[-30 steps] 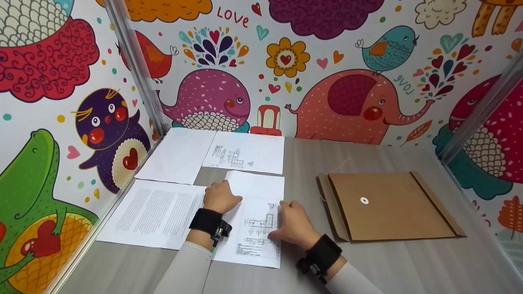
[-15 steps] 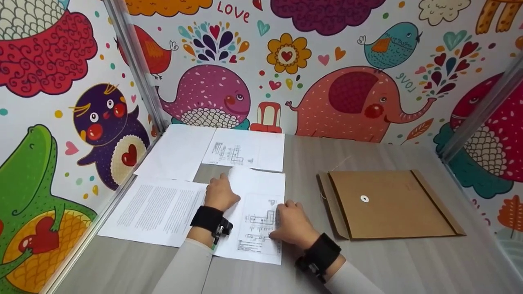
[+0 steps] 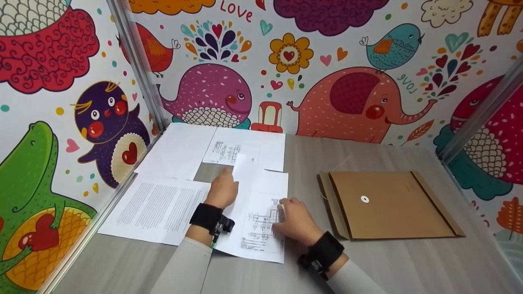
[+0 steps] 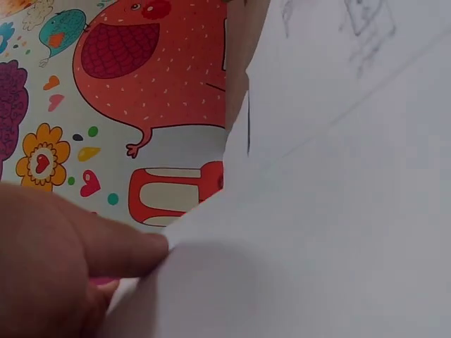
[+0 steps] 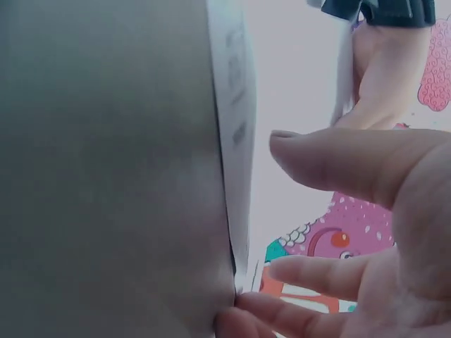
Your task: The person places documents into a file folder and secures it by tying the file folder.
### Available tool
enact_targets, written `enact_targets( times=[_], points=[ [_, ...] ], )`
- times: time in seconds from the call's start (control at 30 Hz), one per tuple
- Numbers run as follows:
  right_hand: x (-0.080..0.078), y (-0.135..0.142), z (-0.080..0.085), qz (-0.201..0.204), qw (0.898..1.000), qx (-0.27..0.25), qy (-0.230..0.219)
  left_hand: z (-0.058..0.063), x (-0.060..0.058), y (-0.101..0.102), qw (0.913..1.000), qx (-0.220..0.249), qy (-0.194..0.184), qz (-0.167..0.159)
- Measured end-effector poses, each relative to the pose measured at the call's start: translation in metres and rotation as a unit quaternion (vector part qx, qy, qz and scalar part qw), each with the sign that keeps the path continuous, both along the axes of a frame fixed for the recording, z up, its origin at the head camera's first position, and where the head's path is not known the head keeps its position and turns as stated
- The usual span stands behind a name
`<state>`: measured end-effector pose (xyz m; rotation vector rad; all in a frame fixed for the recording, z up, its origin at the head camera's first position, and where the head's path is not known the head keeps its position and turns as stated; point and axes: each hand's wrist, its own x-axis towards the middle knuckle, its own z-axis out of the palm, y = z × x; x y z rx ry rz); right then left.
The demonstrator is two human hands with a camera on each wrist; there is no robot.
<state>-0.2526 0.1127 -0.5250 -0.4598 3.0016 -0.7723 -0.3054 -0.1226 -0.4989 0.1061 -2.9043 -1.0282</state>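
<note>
In the head view, a white paper sheet [image 3: 263,185] with a printed drawing lies in front of me, its left side raised and bent. My left hand [image 3: 222,190] pinches that side near the far corner. The left wrist view shows the thumb [image 4: 130,250] on top of the paper [image 4: 317,232] at its edge. At the opposite edge, my right hand [image 3: 300,222] has its fingers spread along the paper. From the right wrist, fingertips [image 5: 257,303] meet the edge [image 5: 236,141], while the thumb [image 5: 310,155] stands apart from them.
A text-printed sheet [image 3: 155,208] lies to the left, with a blank sheet [image 3: 175,149] behind it. Another drawing sheet [image 3: 269,149] is at the back. To the right lies a brown string-tie envelope [image 3: 392,208]. Patterned walls [image 3: 335,110] enclose the grey tabletop [image 3: 302,163].
My left hand has lifted the sheet's left edge, and its far corner now rises over the back drawing sheet. The right hand has stayed at the right edge with little movement.
</note>
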Motion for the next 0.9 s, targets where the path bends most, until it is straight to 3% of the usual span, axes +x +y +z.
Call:
enact_targets(
  times=[0.2, 0.43, 0.57, 0.8, 0.9],
  points=[
    [-0.014, 0.019, 0.007, -0.049, 0.993, -0.102, -0.046, 0.019, 0.005, 0.002, 0.9965, 0.015, 0.061, -0.055],
    [-0.027, 0.040, 0.023, -0.116, 0.965, -0.232, -0.044, 0.040, 0.015, 0.008, 0.9818, 0.082, 0.145, -0.091],
    [-0.031, 0.044, 0.024, -0.127, 0.943, -0.295, -0.088, 0.049, 0.020, 0.009, 0.9724, 0.138, 0.172, -0.076],
    [-0.038, 0.048, 0.019, -0.095, 0.886, -0.407, -0.200, 0.056, 0.024, 0.006, 0.9477, 0.212, 0.238, 0.002],
    [-0.039, 0.049, 0.017, -0.079, 0.877, -0.425, -0.210, 0.058, 0.023, 0.003, 0.9318, 0.256, 0.256, 0.024]
  ],
)
